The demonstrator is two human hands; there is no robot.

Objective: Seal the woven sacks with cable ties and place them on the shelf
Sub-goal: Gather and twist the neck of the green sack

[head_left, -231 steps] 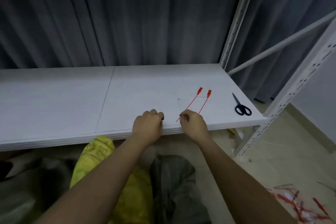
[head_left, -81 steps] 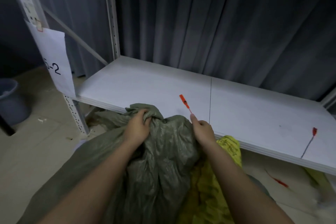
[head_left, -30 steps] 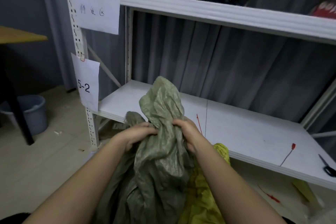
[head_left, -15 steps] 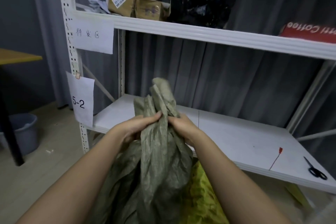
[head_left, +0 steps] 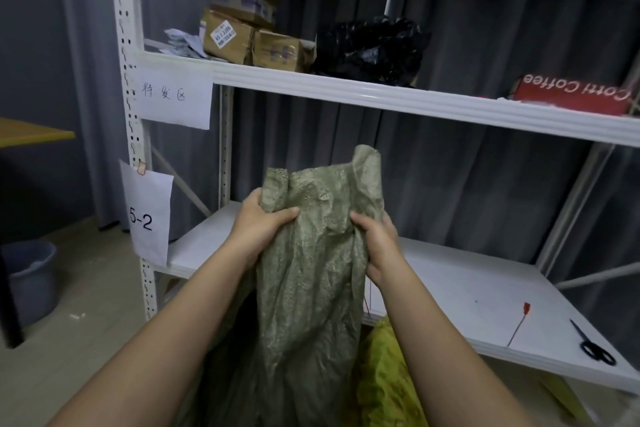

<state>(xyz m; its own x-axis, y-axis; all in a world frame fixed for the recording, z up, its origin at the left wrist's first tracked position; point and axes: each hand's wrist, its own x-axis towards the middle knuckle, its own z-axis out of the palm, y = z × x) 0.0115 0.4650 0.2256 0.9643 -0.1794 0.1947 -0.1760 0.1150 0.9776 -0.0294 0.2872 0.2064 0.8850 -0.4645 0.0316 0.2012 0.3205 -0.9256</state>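
In front of the lower shelf [head_left: 450,291], left hand [head_left: 258,227] and right hand [head_left: 375,241] clench the green sack [head_left: 311,253] at its bunched neck; fabric looks soft, light, crumpling freely, best gripped below the mouth.

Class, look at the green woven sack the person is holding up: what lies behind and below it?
Behind the green woven sack is the white lower shelf; beside it, low, a yellow sack shows partly. The sack's contents are hidden.

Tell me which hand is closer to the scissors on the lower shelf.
The right hand. It grips the green sack on the side toward the scissors, which lie far right near the shelf's front edge. The left hand grips the sack's opposite side, farther away.
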